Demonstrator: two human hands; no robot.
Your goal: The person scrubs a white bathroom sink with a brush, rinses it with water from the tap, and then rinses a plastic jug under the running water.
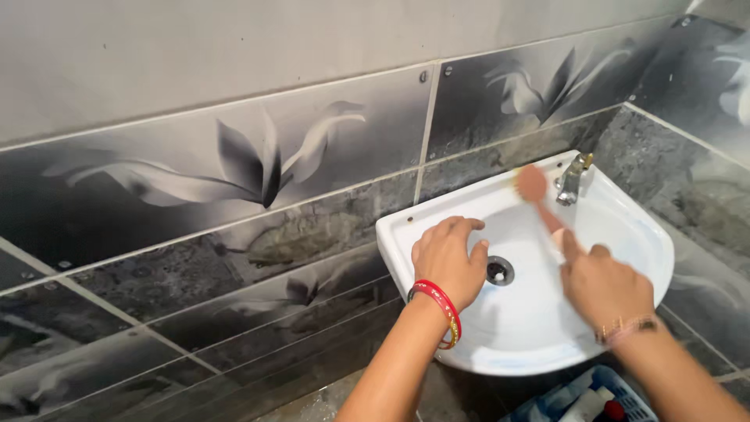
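A small white wall-mounted sink [406, 227] sits in a tiled corner. My left hand [449, 258] rests flat on its left rim, fingers spread, with red bangles on the wrist. My right hand [601, 285] grips the handle of an orange scrub brush [533, 186], index finger stretched along it. The brush head is blurred and lies against the back edge of the basin, just left of the metal tap [573, 178]. The drain [498, 270] shows between my two hands.
Grey and black tiles with a flower pattern [266, 160] cover both walls. Below the sink at the bottom right stands a blue basket [633, 395] holding bottles, one with a red cap.
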